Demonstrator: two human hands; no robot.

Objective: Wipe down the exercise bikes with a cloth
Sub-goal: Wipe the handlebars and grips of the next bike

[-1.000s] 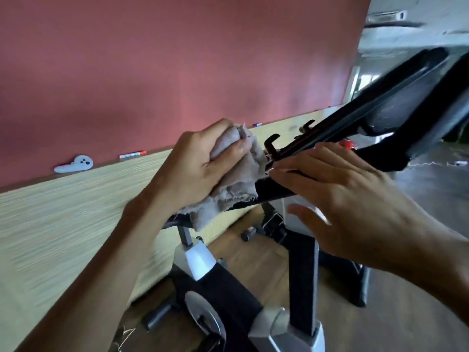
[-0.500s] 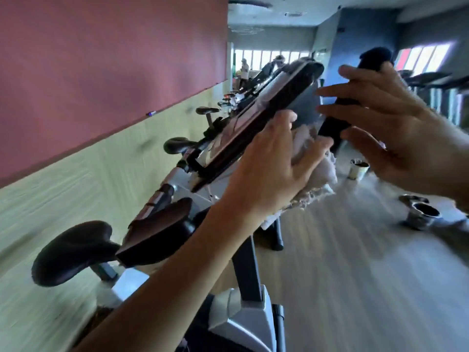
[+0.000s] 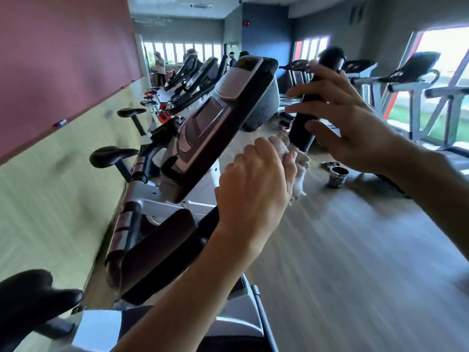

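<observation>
Below right hand (image 3: 355, 128), cloth (image 3: 295, 161) in left hand (image 3: 253, 189)

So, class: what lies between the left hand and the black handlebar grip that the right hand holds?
In the head view, a crumpled pale cloth, gripped by the left hand, lies against the black grip below the right hand.
</observation>
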